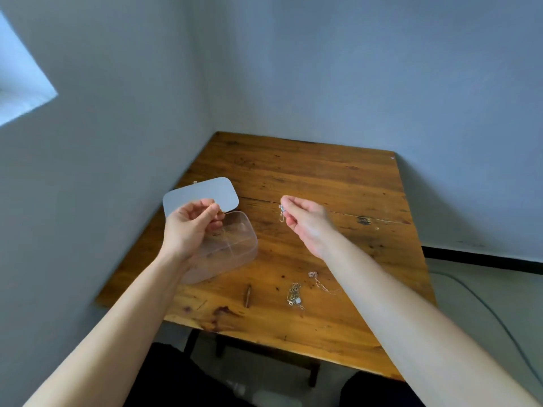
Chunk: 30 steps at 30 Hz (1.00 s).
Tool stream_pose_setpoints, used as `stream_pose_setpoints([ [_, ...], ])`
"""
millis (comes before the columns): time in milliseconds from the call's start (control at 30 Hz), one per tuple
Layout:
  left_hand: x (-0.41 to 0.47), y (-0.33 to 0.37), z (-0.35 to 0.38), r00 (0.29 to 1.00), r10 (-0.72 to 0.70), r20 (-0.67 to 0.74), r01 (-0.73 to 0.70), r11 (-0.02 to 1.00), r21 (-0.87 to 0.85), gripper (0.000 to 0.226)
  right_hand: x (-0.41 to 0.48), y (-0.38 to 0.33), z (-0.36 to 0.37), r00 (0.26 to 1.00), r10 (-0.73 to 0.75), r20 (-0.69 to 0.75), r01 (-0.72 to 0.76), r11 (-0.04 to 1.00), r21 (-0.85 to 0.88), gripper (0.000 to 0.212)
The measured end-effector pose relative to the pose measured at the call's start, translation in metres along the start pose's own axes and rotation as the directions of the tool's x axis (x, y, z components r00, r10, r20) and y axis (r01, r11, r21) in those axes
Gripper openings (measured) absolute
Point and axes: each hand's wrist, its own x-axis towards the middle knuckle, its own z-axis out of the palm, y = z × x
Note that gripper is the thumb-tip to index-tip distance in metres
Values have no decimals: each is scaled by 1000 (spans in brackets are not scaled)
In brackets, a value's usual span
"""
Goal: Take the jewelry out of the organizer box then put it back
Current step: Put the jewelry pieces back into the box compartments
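A plain room in a home, sparsely furnished: a worn, stained brown wooden desk (308,183) is pushed into the corner of bare pale blue-grey painted walls (352,69). A black skirting strip (482,259) runs along the wall's foot, and a thin cable (482,304) trails across the grey floor (484,277).
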Motion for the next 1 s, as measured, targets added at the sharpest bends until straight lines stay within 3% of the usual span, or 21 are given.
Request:
stream_pose_setpoints([
  [200,18,-9,-18,997,-15,-72,34,963,266,17,15,3,59,998,-55,28,60,970,-236,19],
  [300,29,-18,-20,998,44,-48,-12,850,527,15,22,14,76,996,-83,35,90,901,-424,21],
  [367,35,-25,-23,996,88,-23,-51,749,660,18,27,23,84,989,-128,78,149,779,-609,23],
  [467,38,-32,-26,990,142,9,-96,621,778,22,33,35,95,971,-186,150,225,495,-839,25],
  [600,37,-37,-29,983,173,68,-149,517,843,28,32,36,102,957,-217,192,260,354,-898,27],
  [700,34,-38,-29,976,201,80,-174,509,843,26,27,34,96,952,-242,187,267,358,-895,28],
  [833,18,-38,-25,958,262,113,-242,534,810,20,10,26,62,946,-287,154,279,472,-836,23],
  [1000,-21,-47,7,858,436,271,-482,504,717,12,-27,33,-7,944,-328,46,234,563,-792,20],
])
